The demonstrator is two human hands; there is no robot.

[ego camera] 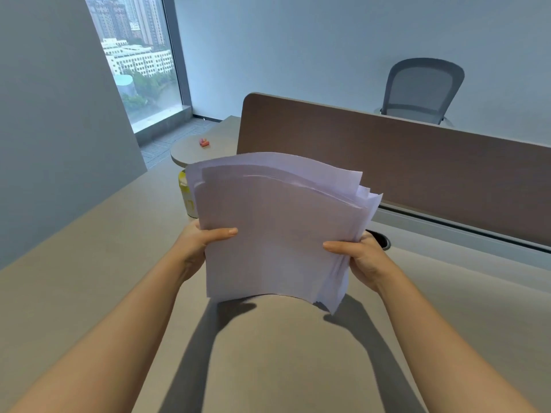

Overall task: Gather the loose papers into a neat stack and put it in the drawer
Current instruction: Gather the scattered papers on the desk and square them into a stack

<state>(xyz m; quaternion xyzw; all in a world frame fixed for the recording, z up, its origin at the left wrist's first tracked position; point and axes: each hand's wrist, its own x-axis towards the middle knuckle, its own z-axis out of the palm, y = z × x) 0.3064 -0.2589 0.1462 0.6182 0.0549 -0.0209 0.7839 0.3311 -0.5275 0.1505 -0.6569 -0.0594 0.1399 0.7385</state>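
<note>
A bundle of white papers stands upright above the beige desk, held between both hands. My left hand grips its left edge with the thumb across the front sheet. My right hand grips the right edge the same way. The sheets are uneven: their top and right edges are fanned and staggered, and the lower right corner sticks out. The bottom edge hangs slightly above the desk and casts a shadow there. No drawer is in view.
A yellow-and-white container stands on the desk behind the papers' left side. A brown divider panel runs along the desk's far edge, with a cable hole near it. A grey office chair stands beyond. A small pink object lies on a rounded side table.
</note>
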